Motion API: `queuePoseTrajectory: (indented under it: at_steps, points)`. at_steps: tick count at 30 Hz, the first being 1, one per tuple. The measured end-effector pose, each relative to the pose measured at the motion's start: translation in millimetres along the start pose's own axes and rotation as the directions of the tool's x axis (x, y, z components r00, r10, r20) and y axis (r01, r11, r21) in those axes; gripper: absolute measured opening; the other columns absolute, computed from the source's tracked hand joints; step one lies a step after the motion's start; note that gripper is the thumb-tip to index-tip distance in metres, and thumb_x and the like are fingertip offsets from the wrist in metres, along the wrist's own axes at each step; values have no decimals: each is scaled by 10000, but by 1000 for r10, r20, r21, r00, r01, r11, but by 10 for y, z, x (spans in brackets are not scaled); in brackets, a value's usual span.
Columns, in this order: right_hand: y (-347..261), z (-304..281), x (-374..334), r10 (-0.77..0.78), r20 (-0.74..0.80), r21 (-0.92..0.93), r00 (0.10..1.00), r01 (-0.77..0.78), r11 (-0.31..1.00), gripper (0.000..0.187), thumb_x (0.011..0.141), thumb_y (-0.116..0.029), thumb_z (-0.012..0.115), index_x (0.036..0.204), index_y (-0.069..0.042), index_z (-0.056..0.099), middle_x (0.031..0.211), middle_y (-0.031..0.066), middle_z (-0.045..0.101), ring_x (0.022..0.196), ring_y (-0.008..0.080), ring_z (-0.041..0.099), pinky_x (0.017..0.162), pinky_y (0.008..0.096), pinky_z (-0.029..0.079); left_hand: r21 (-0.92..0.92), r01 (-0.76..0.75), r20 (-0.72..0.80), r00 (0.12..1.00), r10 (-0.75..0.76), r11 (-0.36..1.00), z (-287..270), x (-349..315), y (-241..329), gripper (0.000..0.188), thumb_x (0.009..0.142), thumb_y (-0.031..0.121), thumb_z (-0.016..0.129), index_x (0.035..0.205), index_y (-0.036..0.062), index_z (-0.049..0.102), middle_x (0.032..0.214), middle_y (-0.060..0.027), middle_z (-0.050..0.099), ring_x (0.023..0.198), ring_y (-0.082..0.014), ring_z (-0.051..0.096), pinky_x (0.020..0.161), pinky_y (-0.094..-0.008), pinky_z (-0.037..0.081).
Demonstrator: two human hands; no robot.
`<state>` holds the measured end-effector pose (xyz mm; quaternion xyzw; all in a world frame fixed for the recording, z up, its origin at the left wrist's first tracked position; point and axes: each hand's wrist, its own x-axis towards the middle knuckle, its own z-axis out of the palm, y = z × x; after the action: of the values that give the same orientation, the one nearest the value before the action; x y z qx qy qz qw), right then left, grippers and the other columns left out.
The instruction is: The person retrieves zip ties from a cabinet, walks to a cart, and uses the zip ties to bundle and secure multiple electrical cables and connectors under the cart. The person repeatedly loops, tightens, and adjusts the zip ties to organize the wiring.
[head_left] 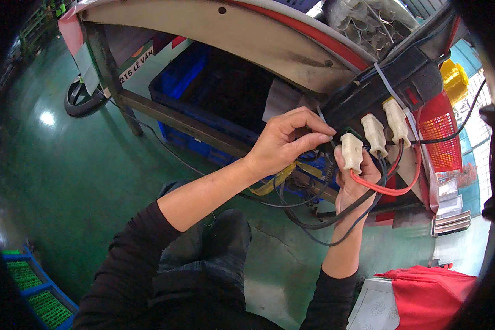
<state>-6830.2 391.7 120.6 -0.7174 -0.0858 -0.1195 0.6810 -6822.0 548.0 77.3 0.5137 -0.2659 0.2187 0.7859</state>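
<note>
My left hand [291,133] is closed in a pinch, thumb and forefinger together beside the nearest cream plug. What it pinches is too small to make out; a thin pale strip [320,114] shows just behind the fingers. Below that cream plug [352,153] is my right hand [358,177], its thumb raised along the plug's side and its fingers curled out of sight. Two more cream plugs [374,133] [396,121] stand in a row to the right, along a black housing [407,82]. Red wires [393,192] and black cables [335,220] loop across my right hand and wrist.
A workbench [280,41] with a metal frame spans the top, with blue crates [203,82] beneath. Clear plastic-wrapped parts [363,27] lie on it. A red basket [441,132] hangs at the right. Red cloth [432,297] covers a pale box [375,305] at lower right.
</note>
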Motion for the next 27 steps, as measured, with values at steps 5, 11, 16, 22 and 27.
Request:
queuePoseTrajectory:
  at_steps: [5, 11, 16, 22, 27]
  points:
    - [18, 12, 3, 7, -3, 46, 1000, -7, 999, 309, 754, -155, 757, 1015, -42, 636, 694, -81, 548, 487, -19, 374, 415, 157, 216, 11, 14, -14, 1000, -14, 1000, 0, 1, 9, 111, 842, 32, 630, 950, 13, 647, 948, -58, 570, 882, -112, 559, 783, -234, 454]
    - [26, 36, -8, -38, 23, 56, 999, 37, 998, 316, 753, -158, 760, 1017, -35, 636, 703, -76, 558, 490, -17, 376, 417, 158, 218, 4, -22, -24, 999, 23, 1000, 12, -6, -9, 120, 824, 20, 646, 944, 24, 653, 958, -45, 540, 883, -106, 540, 773, -232, 450]
    - [15, 30, -1, -63, 9, -2, 998, 63, 998, 307, 755, -157, 759, 1007, -33, 636, 693, -81, 547, 494, -18, 364, 423, 160, 216, -27, -45, -38, 998, 44, 999, 3, 18, -66, 143, 798, 2, 666, 938, 29, 666, 955, -35, 518, 891, -104, 527, 768, -227, 446]
    - [2, -23, -13, -11, -25, -73, 1000, 9, 997, 264, 752, -137, 757, 974, -43, 649, 679, -90, 524, 501, -21, 342, 428, 164, 204, -63, -35, 16, 999, 36, 997, -59, 54, -85, 156, 790, 2, 675, 941, 36, 695, 936, -30, 520, 896, -104, 519, 765, -217, 441]
    - [43, -3, -4, -34, -47, -31, 998, 32, 999, 248, 749, -122, 758, 962, -49, 655, 681, -89, 535, 497, -24, 342, 427, 164, 201, 6, -42, 2, 999, 42, 999, -59, 47, -74, 157, 764, -12, 683, 910, 41, 701, 914, -40, 551, 895, -135, 527, 788, -248, 436]
